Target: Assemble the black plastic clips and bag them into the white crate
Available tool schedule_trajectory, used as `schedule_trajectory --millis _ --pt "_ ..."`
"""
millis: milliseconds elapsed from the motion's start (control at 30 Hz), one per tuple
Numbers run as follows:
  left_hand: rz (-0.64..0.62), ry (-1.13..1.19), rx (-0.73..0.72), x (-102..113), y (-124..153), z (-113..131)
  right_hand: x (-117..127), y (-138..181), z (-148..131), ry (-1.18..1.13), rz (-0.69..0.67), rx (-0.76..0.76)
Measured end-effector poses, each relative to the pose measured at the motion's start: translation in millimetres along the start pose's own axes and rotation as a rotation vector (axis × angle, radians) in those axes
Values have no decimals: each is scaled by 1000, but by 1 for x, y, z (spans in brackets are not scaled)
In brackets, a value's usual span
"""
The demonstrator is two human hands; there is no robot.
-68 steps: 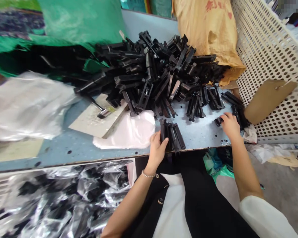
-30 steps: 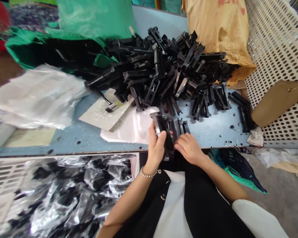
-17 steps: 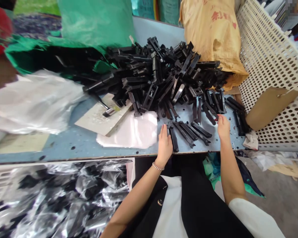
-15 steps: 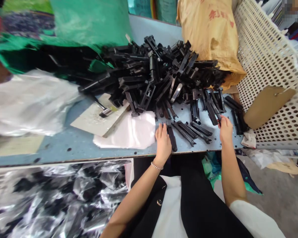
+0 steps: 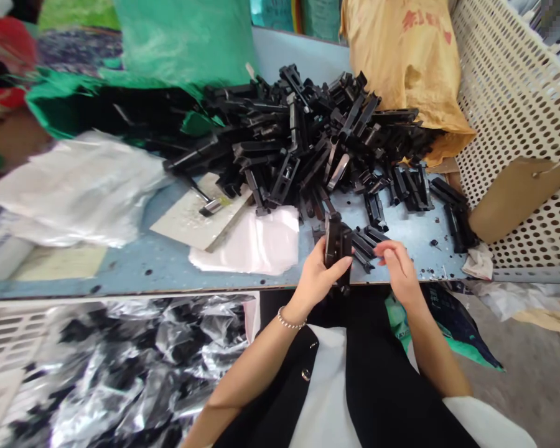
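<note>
Centrally, left hand (image 5: pixel 318 275) grips an upright stack of black clips (image 5: pixel 336 244) at the table (image 5: pixel 135 274) near edge; right hand (image 5: pixel 396 266), fingers loosely curled and empty, touches loose clips (image 5: pixel 368 239) at 3 o'clock; gathering step; main pile (image 5: pixel 308 137) crowds 12 o'clock; open room toward 2 o'clock.

i see a green bag (image 5: pixel 182 37) at the back of the blue table (image 5: pixel 135 267), a yellow sack (image 5: pixel 410 56) beside a white perforated basket (image 5: pixel 513 93), a cardboard piece (image 5: pixel 518 196) against it, clear bags (image 5: pixel 74 186) left, a white board (image 5: pixel 200 218), and a pink sheet (image 5: pixel 256 246).
</note>
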State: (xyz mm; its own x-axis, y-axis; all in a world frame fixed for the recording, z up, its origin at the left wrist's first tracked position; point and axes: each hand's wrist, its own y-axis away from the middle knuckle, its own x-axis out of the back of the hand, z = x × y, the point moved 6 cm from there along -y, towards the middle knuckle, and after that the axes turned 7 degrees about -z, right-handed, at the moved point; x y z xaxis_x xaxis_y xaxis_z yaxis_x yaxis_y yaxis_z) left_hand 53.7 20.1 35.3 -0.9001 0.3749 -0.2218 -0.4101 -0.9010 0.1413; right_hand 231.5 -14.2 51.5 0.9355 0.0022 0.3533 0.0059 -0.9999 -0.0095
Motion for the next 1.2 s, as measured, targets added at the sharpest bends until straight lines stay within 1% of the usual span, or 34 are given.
schedule_trajectory --millis 33,67,100,167,200,267,333,400,467,533,600,667,700,800,833,900,933,1000,1033,1133,1167,1200 --pt "39 -145 1 4 5 3 7 -3 -15 203 66 120" --pt "51 -275 2 5 10 5 9 -7 -29 391 87 236" --pt "42 -373 -1 3 14 6 5 -11 -40 547 79 342" --pt "-6 -470 -23 -5 21 8 -7 -18 -51 750 60 490" --pt "-25 -484 -39 -8 23 8 -12 -22 -53 795 69 534" --pt "-35 -488 -59 -11 26 8 -18 -27 -51 779 105 573" --pt "-20 -471 -61 -8 27 8 -21 -30 -44 684 110 591" --pt "-23 -436 -60 -4 27 8 -25 -32 -36 626 66 603" --pt "-40 -401 -57 0 25 7 -29 -35 -29 638 16 598" --pt "-48 -374 -43 3 23 4 -31 -39 -24 628 6 556" --pt "-26 -331 -22 8 20 0 -29 -39 -22 546 46 487" --pt "49 -278 -5 15 18 -3 -33 -31 -24 480 52 458" --pt "101 -253 -3 20 18 -3 -39 -24 -27 491 18 486" --pt "249 -197 -26 33 21 0 -69 6 -37 675 -141 656" --pt "285 -185 -41 36 22 1 -78 14 -39 739 -168 690" --pt "338 -178 -64 42 25 0 -87 18 -38 812 -183 692" --pt "361 -186 -71 46 26 -3 -87 16 -37 824 -195 681" --pt "404 -240 -72 57 26 -13 -77 3 -30 836 -191 630" --pt "429 -282 -65 64 25 -19 -65 -7 -24 847 -149 580" --pt "495 -405 -15 78 17 -42 -12 -27 6 919 100 344" --pt "492 -424 -2 79 12 -49 3 -28 18 954 154 273" --pt "479 -430 0 76 6 -55 15 -26 31 988 170 214"
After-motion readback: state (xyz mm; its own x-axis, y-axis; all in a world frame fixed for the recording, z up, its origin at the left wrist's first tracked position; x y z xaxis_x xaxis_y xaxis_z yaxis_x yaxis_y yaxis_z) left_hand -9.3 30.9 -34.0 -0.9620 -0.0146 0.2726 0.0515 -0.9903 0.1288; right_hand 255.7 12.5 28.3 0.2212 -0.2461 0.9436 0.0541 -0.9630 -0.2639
